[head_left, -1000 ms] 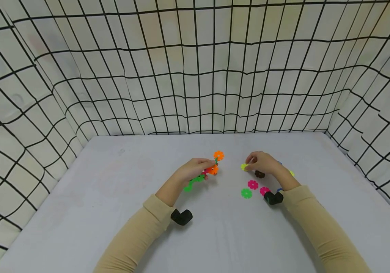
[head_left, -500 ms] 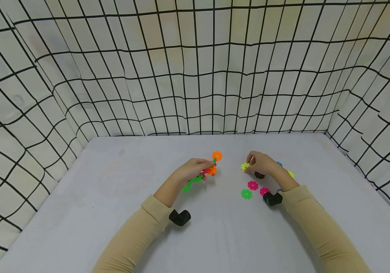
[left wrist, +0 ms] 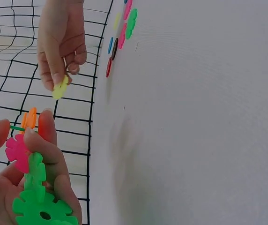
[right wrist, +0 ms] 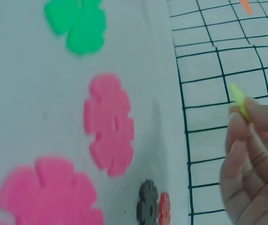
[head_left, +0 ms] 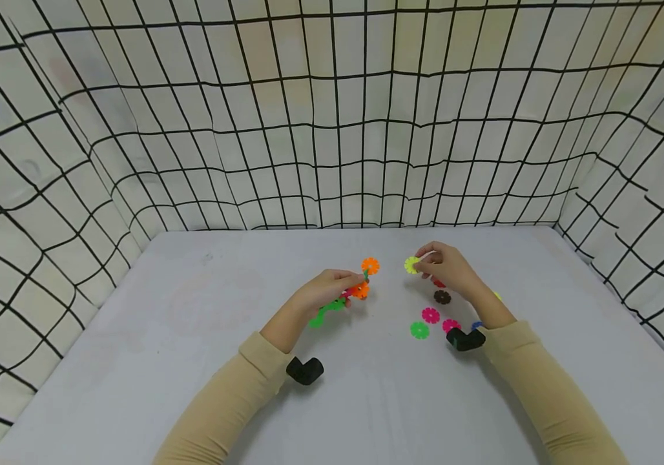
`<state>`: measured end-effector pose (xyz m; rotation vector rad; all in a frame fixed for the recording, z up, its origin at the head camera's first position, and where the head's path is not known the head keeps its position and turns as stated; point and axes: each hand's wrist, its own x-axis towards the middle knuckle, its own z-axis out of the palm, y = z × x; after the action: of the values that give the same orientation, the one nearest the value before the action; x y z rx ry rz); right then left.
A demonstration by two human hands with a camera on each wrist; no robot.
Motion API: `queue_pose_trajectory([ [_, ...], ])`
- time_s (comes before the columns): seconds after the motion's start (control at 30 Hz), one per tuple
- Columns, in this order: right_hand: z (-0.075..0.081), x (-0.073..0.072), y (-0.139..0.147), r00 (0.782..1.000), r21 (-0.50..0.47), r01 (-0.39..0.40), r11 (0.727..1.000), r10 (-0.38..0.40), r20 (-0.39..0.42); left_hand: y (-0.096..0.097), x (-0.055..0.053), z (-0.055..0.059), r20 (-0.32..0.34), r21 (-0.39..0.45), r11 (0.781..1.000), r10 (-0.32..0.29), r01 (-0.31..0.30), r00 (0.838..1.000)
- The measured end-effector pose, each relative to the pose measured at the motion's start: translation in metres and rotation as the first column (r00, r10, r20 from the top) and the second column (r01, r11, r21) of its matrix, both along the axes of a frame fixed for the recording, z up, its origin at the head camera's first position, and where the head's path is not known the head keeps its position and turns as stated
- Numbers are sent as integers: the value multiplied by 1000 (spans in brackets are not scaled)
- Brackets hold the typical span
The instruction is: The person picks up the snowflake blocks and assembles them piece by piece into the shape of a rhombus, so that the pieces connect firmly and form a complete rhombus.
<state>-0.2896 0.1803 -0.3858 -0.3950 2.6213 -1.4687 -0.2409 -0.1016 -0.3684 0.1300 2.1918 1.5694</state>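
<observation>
My left hand (head_left: 329, 290) grips a chain of joined snowflake discs, held above the table. In the left wrist view the chain shows a green disc (left wrist: 40, 208) at the near end, a pink disc (left wrist: 18, 152) and an orange disc (left wrist: 29, 119) beyond; fingers hide part of it. Between thumb and fingers, my right hand (head_left: 447, 266) pinches a yellow snowflake disc (head_left: 411, 265) by its edge, raised off the table. That yellow disc is apart from the chain's upper orange disc (head_left: 370, 265), a short way to its right.
Loose discs lie on the white table (head_left: 378, 400) below my right hand: brown (head_left: 442, 297), red (head_left: 438, 283), green (head_left: 420, 330), pink (head_left: 431, 315) and blue (head_left: 477, 325) ones. A black grid on white walls (head_left: 361, 148) encloses the back and sides.
My right hand has lifted the yellow disc up and away from the loose discs, uncovering the red and brown ones. My left hand with the chain has barely moved.
</observation>
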Motion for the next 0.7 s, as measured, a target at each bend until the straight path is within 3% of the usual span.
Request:
queue_pose_trajectory([
  [0.2,3,5,-13,999,-226,-5,974,-7,-52,-1,1,0,-35,-18,999,-32,31,999],
  [0.43,3,5,-26,997,-283,-29,959,7,-78,0,1,-2,-33,-23,999,-37,37,999],
  [0.7,1,6,-37,999,-309,-31,951,16,-50,0,2,-4,-36,-34,997,-69,68,997],
])
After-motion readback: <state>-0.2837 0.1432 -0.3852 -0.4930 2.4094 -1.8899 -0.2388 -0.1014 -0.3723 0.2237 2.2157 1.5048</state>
